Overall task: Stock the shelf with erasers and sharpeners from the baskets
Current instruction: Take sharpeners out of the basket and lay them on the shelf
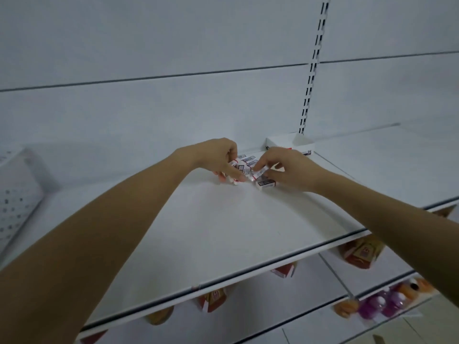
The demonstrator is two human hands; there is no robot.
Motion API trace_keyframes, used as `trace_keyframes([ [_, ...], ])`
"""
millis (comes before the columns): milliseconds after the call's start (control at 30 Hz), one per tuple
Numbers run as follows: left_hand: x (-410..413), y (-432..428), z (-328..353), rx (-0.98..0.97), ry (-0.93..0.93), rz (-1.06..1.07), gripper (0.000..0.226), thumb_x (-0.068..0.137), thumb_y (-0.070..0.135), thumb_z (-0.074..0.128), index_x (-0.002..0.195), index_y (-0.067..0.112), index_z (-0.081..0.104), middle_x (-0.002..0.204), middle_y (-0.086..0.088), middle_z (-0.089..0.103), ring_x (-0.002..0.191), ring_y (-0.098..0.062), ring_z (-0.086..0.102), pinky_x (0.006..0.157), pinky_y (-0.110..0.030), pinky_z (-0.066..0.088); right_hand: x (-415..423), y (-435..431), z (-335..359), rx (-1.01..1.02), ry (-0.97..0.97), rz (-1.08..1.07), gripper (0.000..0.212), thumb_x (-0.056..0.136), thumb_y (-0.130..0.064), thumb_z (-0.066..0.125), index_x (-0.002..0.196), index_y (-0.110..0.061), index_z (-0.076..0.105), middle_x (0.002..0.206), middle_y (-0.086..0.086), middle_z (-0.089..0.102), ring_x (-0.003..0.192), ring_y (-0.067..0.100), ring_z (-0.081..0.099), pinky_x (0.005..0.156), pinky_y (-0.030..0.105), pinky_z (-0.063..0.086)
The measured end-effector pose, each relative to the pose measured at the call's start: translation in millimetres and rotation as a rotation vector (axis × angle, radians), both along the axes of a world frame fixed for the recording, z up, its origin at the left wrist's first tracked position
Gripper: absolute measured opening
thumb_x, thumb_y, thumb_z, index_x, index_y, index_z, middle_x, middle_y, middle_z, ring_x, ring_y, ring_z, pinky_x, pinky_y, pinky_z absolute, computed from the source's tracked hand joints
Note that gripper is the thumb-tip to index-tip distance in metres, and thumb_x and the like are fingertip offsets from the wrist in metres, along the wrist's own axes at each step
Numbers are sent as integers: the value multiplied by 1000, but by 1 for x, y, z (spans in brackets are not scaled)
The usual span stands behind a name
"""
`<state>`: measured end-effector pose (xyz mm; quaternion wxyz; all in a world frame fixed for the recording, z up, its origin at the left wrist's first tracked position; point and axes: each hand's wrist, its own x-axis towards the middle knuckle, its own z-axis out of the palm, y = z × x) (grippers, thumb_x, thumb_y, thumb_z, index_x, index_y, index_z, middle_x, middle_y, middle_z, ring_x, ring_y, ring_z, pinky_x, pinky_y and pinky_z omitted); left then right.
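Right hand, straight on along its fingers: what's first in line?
The right hand would meet the small white sleeved erasers first, then likely the left hand; depth is unclear.

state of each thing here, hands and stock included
small white erasers in printed sleeves, clustered near the back of the white metal shelf
left hand, gripping a few erasers
right hand, pinching one eraser
white cardboard box, lying flat against the back wall
white perforated basket, at the left, contents hidden
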<state>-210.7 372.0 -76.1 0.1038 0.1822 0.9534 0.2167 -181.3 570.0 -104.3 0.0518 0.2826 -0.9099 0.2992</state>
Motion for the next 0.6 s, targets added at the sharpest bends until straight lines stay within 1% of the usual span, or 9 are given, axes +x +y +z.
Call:
trace_keyframes([
  [67, 0, -3, 1, 2, 13, 17, 43, 66, 41, 79, 78, 19, 44, 82, 2, 58, 48, 0, 62, 52, -16, 45, -6, 4, 1, -13, 52, 10, 27, 81, 4, 56, 100, -12, 67, 84, -20, 49, 85, 13, 52, 83, 28, 45],
  [100, 0, -5, 2, 6, 23, 30, 42, 68, 41, 77, 78, 19, 44, 82, 1, 58, 48, -1, 62, 52, -16, 45, -8, 7, 1, -30, 81, 11, 27, 81, 5, 56, 100, -10, 67, 84, -17, 49, 83, 13, 51, 82, 28, 45],
  [200, 1, -11, 5, 96, 58, 90, 39, 71, 39, 76, 76, 17, 43, 80, -1, 58, 48, -3, 62, 56, -20, 46, -19, 17, 2, -75, 127, -15, 28, 81, 8, 56, 101, -10, 64, 96, 4, 56, 84, 15, 51, 80, 24, 43],
  [300, 3, -14, 11, 126, 74, 136, 37, 73, 38, 74, 76, 16, 45, 76, -2, 59, 52, -7, 64, 58, -24, 46, -24, 26, 0, -92, 92, -12, 30, 80, 9, 55, 103, -10, 62, 104, 13, 56, 88, 19, 54, 83, 26, 44],
  [367, 5, -14, 14, 86, 81, 144, 34, 75, 38, 73, 75, 17, 46, 68, 2, 60, 59, -10, 65, 59, -24, 44, -26, 30, -3, -66, 77, 21, 31, 79, 10, 53, 103, -7, 62, 103, 13, 56, 90, 22, 55, 86, 30, 44],
  [400, 6, -14, 15, 63, 85, 145, 32, 75, 38, 72, 74, 18, 47, 65, 3, 61, 61, -11, 63, 60, -24, 42, -26, 32, -5, -51, 71, 36, 32, 78, 11, 53, 102, -7, 62, 101, 12, 55, 89, 20, 53, 84, 27, 42],
  [467, 10, -12, 17, 14, 78, 144, 30, 75, 40, 72, 71, 20, 49, 64, 5, 61, 60, -10, 52, 58, -23, 36, -26, 34, -6, -20, 63, 71, 34, 77, 12, 51, 102, -8, 63, 96, 5, 51, 86, 14, 49, 78, 15, 39],
  [533, 16, -11, 14, -41, 42, 140, 28, 76, 40, 72, 71, 20, 53, 66, 5, 60, 60, -11, 48, 57, -23, 34, -28, 34, -7, 24, 56, 113, 35, 77, 12, 50, 102, -9, 63, 93, -2, 47, 86, 11, 46, 74, 5, 34],
  [600, 21, -12, 9, -114, 24, 148, 25, 76, 41, 71, 77, 19, 59, 75, 3, 62, 70, -15, 52, 63, -26, 38, -32, 34, -10, 68, 43, 121, 34, 79, 10, 50, 102, -10, 63, 94, -3, 45, 88, 10, 44, 71, 7, 31],
])
